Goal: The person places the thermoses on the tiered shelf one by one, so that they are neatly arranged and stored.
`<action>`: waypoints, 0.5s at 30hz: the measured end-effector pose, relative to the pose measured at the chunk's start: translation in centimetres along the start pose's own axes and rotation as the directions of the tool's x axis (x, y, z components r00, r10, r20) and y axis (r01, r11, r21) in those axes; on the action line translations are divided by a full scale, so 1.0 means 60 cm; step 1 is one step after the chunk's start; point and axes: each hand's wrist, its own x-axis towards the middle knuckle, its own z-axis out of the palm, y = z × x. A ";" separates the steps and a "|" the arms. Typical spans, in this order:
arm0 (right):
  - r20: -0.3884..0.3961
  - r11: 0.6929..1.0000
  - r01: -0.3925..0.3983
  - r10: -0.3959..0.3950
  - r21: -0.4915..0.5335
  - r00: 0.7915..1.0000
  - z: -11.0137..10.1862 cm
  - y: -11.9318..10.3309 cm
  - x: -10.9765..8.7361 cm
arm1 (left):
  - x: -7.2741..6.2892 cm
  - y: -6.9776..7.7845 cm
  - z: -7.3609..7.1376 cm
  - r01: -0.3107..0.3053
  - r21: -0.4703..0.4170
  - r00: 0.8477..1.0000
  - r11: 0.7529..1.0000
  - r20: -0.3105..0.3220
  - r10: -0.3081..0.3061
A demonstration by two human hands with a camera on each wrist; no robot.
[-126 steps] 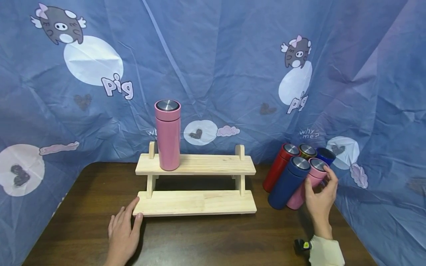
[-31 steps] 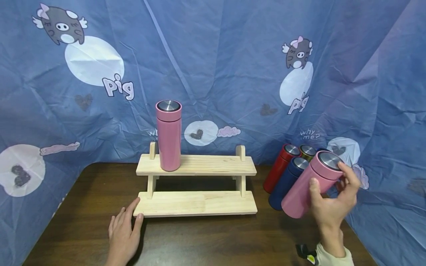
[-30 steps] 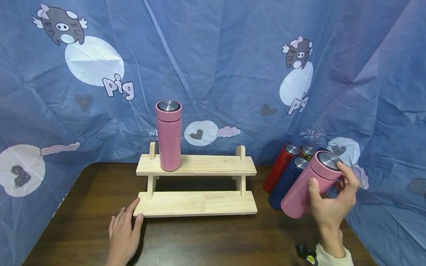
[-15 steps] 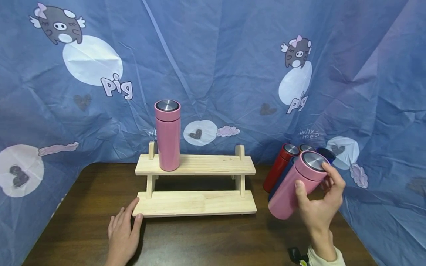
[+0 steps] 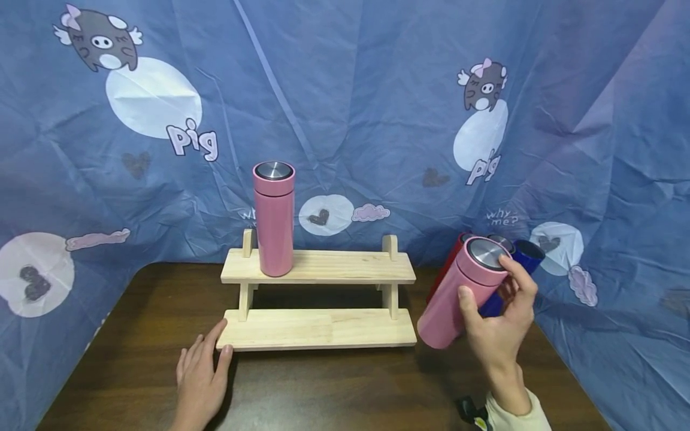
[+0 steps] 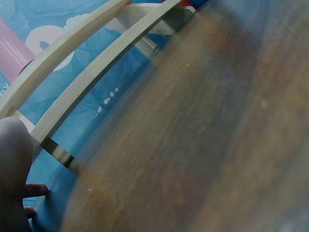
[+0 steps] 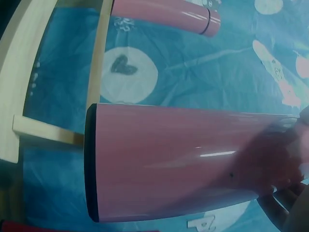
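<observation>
My right hand [image 5: 501, 329] grips a pink thermos bottle [image 5: 450, 305] near its lid, thumb on the near side and fingers at the far side of the lid. The bottle leans, its base toward the right end of a two-tier wooden stand [image 5: 318, 329]; in the right wrist view the pink thermos bottle [image 7: 183, 159] fills the middle. On the stand's upper shelf, toward the left, stands a second pink thermos bottle [image 5: 275, 233]. My left hand [image 5: 202, 377] rests with fingers extended at the left end of the lower shelf, touching its corner.
Behind the held bottle, partly hidden, stand a red bottle [image 5: 445, 272], a bright blue bottle [image 5: 530, 254] and another bottle with a steel lid [image 5: 502, 240]. A blue printed cloth [image 5: 366, 120] hangs behind the dark wooden table [image 5: 323, 395].
My right hand has lifted the pink thermos bottle out of the group at the right and carried it left toward the stand. My left hand stays at the lower shelf.
</observation>
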 end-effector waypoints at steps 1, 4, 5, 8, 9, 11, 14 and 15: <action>0.011 1.000 0.003 -0.003 -0.002 1.000 0.003 0.000 0.001 | 0.000 0.000 0.000 -0.002 -0.001 1.000 1.000 -0.003 0.002; 0.052 1.000 0.011 -0.011 -0.012 0.999 0.014 -0.002 0.004 | 0.000 -0.002 0.001 -0.006 -0.001 1.000 1.000 -0.011 0.006; 0.064 1.000 0.010 -0.009 -0.015 0.998 0.017 -0.002 0.006 | -0.001 -0.002 0.002 -0.007 -0.001 1.000 1.000 -0.012 0.007; 0.095 1.000 0.002 0.000 -0.018 0.995 0.028 -0.006 0.012 | -0.001 -0.003 0.002 -0.006 -0.001 1.000 1.000 -0.012 0.006; 0.105 1.000 0.000 0.002 -0.017 0.994 0.031 -0.007 0.014 | -0.001 -0.003 0.003 -0.005 0.000 1.000 1.000 -0.010 0.005; 0.120 1.000 -0.007 0.008 -0.009 0.993 0.038 -0.011 0.020 | -0.001 -0.003 0.002 -0.002 0.001 1.000 1.000 -0.006 0.002; 0.144 1.000 -0.013 0.013 -0.002 0.989 0.050 -0.016 0.029 | 0.000 -0.002 0.001 -0.001 0.003 1.000 1.000 -0.006 0.001; 0.151 1.000 -0.013 0.013 0.000 0.988 0.055 -0.017 0.031 | 0.000 -0.002 0.001 -0.001 0.003 1.000 1.000 -0.007 0.001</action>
